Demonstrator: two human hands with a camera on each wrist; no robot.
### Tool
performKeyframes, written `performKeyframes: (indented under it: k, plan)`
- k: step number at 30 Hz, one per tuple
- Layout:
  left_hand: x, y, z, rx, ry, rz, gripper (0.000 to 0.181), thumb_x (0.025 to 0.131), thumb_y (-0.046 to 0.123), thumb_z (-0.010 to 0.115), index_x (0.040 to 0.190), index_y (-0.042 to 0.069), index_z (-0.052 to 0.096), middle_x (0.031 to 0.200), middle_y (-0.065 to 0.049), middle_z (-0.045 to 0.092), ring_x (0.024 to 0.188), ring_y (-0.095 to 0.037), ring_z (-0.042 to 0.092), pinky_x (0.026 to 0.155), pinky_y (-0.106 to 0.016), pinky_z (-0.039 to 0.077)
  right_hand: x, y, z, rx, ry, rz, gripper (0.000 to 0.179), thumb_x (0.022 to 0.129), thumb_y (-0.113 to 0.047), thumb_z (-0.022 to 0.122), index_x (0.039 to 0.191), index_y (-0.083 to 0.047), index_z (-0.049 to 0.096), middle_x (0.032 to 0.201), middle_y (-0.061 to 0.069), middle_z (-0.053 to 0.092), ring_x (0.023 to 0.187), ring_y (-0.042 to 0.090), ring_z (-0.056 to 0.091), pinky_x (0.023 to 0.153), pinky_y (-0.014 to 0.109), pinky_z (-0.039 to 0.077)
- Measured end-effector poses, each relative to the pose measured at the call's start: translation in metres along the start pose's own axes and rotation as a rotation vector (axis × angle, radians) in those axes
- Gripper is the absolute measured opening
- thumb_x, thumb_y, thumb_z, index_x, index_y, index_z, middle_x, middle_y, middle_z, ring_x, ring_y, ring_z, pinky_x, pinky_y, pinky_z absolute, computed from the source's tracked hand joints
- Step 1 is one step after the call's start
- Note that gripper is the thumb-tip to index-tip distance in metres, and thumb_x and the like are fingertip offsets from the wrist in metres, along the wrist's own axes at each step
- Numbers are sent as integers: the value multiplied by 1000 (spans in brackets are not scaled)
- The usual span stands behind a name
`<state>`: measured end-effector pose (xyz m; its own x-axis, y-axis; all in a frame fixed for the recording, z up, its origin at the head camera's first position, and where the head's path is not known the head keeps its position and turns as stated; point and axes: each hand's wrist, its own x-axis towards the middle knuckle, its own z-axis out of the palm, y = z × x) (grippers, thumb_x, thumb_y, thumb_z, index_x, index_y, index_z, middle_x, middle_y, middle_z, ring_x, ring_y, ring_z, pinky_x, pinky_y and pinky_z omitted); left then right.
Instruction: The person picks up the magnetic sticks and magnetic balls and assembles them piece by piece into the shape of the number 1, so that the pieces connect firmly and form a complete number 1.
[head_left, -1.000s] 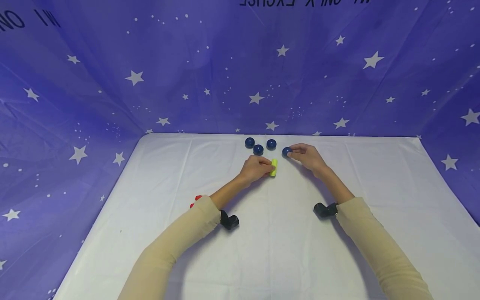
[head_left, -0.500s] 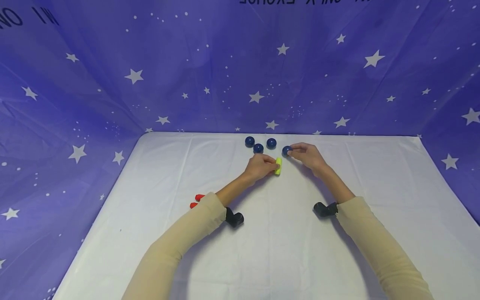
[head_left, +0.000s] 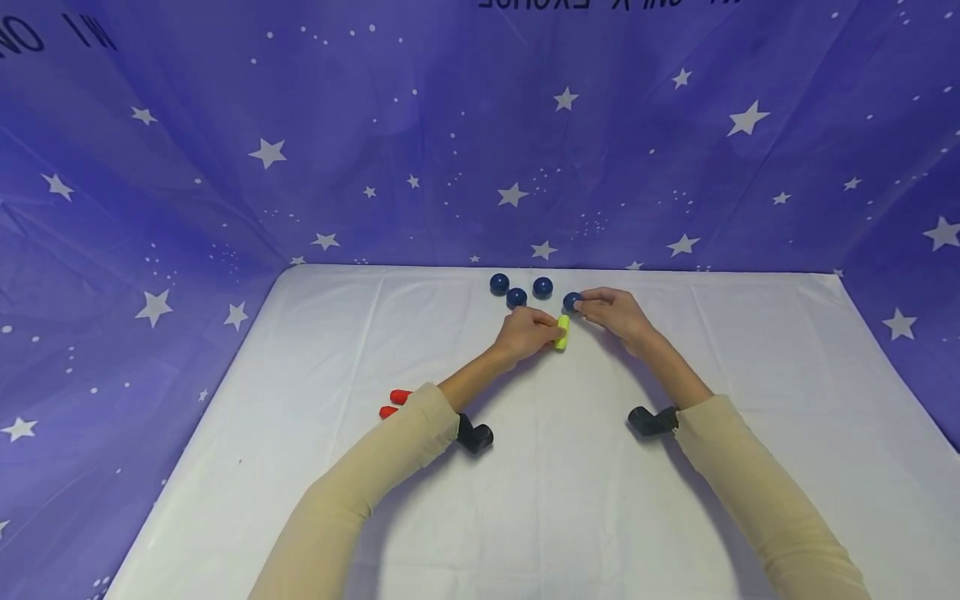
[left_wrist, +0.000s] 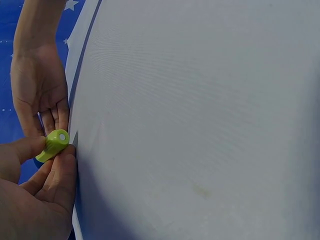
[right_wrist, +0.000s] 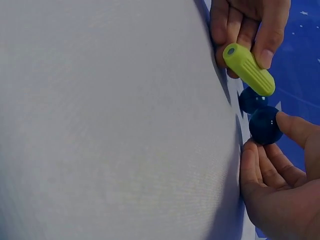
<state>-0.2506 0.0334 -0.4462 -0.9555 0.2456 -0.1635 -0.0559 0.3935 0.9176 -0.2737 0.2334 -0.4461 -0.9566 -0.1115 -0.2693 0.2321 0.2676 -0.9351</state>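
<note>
Blue ball [right_wrist: 265, 126] sits in right grip [head_left: 615, 313] near table's far edge [head_left: 712, 275].

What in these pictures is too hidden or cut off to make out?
Head view: the right ends of the red pieces; the left sleeve covers them.
Head view: the full backdrop lettering; the top edge cuts it off.
Left wrist view: the blue sliver's whole shape; the yellow-green rod and left hand leave too little showing.
</note>
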Motion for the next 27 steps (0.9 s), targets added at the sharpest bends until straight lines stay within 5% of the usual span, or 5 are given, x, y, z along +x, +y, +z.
performKeyframes:
  k: [27]
  plan:
    - [4,4,6,-3,-7,10,17,89,12,76,100,-1,77,77,-4,71,70,-13,66,61,-18,52,-2,0,1,50,-48,5,56,98,-22,66,140,9,46,141,24,47,129,35,51,105,35,43]
